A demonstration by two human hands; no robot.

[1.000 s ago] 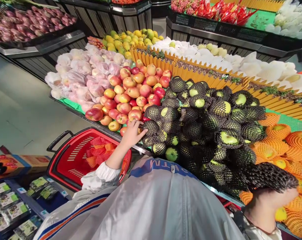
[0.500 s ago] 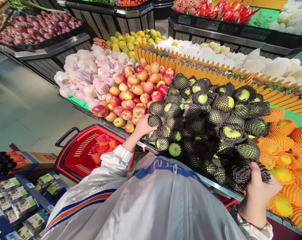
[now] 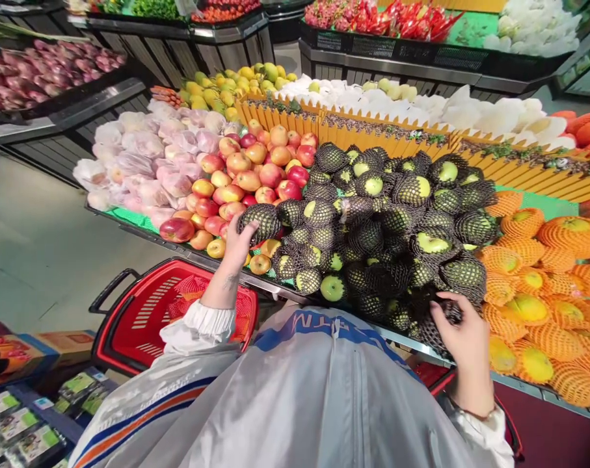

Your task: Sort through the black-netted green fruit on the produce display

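Note:
My left hand (image 3: 237,246) is closed on a green fruit in a black net sleeve (image 3: 261,222), probably an apple. It holds the fruit at the border between the red apples (image 3: 248,180) and the heap of black-netted green apples (image 3: 367,235). My right hand (image 3: 465,335) is at the front right of that heap, its thumb and fingers curled around a dark netted fruit (image 3: 429,328). Part of this fruit is hidden behind the hand. A bare green apple (image 3: 332,288) lies at the heap's front edge.
A red shopping basket (image 3: 123,338) with orange-red netted items stands below my left arm. Orange-netted fruit (image 3: 529,309) lies on the right, bagged pink fruit (image 3: 143,153) on the left. A low yellow picket fence (image 3: 387,132) runs behind. A metal edge (image 3: 265,281) borders the stand.
My left hand has moved left with a netted fruit, away from the heap and over the red apples. My right hand has shifted left and up, its fingers now on the dark netting.

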